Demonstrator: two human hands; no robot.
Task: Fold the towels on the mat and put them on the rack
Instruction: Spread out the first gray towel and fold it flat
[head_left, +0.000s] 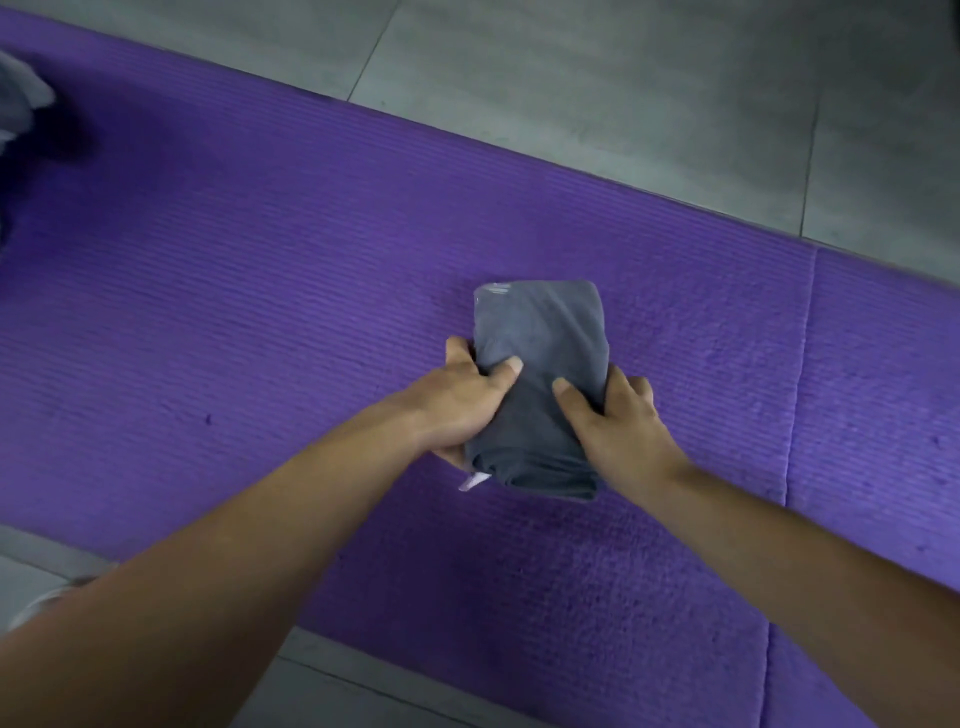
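A dark grey towel (543, 338), folded into a small thick rectangle, lies in the middle of the purple mat (260, 322). My left hand (462, 400) grips its left edge, thumb on top and fingers curled under. My right hand (618, 421) grips its right edge the same way. A small white label sticks out at the towel's near left corner. The rack is not in view.
A light grey cloth (21, 98) shows at the far left edge of the mat, blurred and cut off. Grey floor tiles (623, 78) lie beyond the mat's far edge and at the near left. A seam crosses the mat at the right.
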